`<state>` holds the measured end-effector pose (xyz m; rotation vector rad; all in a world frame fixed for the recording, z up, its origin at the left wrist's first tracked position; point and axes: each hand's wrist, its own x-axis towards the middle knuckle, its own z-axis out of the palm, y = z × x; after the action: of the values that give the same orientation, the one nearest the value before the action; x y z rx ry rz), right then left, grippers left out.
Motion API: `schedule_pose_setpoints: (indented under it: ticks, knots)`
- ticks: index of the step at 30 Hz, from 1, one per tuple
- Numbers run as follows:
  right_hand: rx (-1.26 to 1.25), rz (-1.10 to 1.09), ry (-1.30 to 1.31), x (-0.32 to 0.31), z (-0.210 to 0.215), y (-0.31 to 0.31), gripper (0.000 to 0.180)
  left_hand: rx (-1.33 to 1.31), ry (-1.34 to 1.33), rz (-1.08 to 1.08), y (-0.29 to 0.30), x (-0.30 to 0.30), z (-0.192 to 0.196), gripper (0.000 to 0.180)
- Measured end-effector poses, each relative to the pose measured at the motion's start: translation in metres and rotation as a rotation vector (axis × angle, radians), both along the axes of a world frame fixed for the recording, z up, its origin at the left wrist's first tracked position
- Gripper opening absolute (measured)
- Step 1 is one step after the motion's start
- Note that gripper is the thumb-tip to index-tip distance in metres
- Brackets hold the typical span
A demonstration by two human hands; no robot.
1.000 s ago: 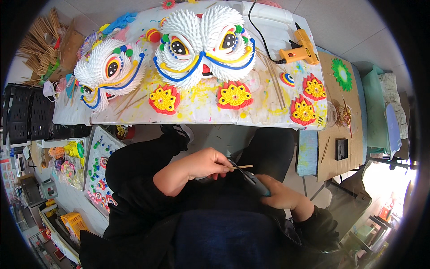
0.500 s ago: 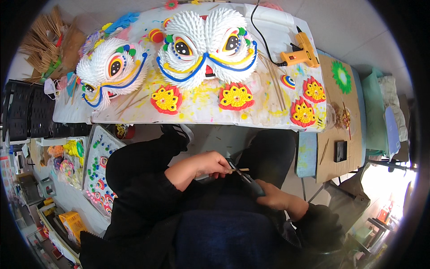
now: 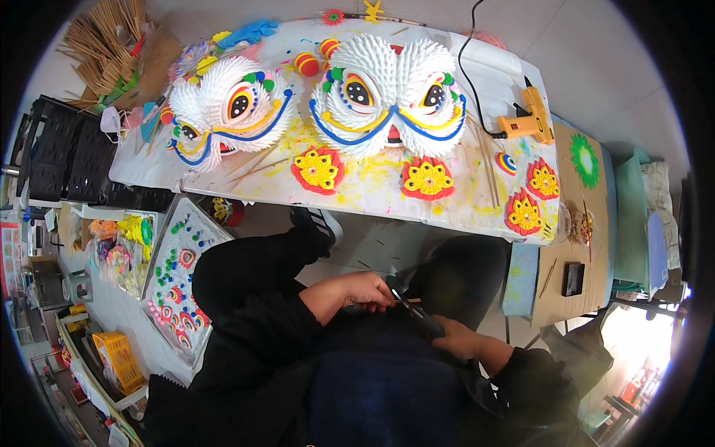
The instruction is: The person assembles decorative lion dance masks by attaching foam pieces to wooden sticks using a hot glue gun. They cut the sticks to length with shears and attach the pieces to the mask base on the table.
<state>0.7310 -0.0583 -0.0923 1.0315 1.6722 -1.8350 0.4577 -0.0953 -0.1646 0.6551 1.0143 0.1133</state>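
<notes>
Above my lap, my left hand point(image 3: 365, 289) is closed, pinching thin wooden sticks point(image 3: 413, 301) that poke out past the fingertips. My right hand point(image 3: 460, 340) is wrapped round the dark handle of a pair of shears point(image 3: 421, 319). Their jaws lie across the sticks, close to my left fingertips; whether they bite into the wood is too small to tell. On the table beyond stand two white lion-head masks, a larger one point(image 3: 365, 123) and a smaller one point(image 3: 216, 89), with big eyes and blue and yellow trim.
Red-and-yellow flower pieces point(image 3: 318, 170) lie along the stained table's point(image 3: 357, 205) front edge. A yellow glue gun point(image 3: 527, 123) with a black cord sits at its right. Left of my knee is a tray point(image 3: 160, 261) of small coloured parts. Bundled sticks point(image 3: 104, 56) stand far left.
The whole view has shifted, so the table and masks sit farther right and lower. Both hands keep their grips, and a shorter length of stick shows beyond the shears.
</notes>
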Motion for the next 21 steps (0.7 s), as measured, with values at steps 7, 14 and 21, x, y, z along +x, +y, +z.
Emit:
schedule_pose_setpoints:
  ticks: [7,14,21]
  knots:
    - [0.053,-0.116,-0.097,-0.006,-0.009,-0.01,0.052,-0.073,0.053,0.115,-0.009,-0.007,0.001,0.017]
    - [0.015,-0.231,-0.088,0.005,-0.031,-0.017,0.05,0.976,0.516,0.146,-0.009,-0.066,0.092,0.016]
    - [-0.099,-0.261,-0.044,0.002,-0.038,-0.012,0.049,1.49,1.339,0.336,0.02,-0.158,0.134,0.013]
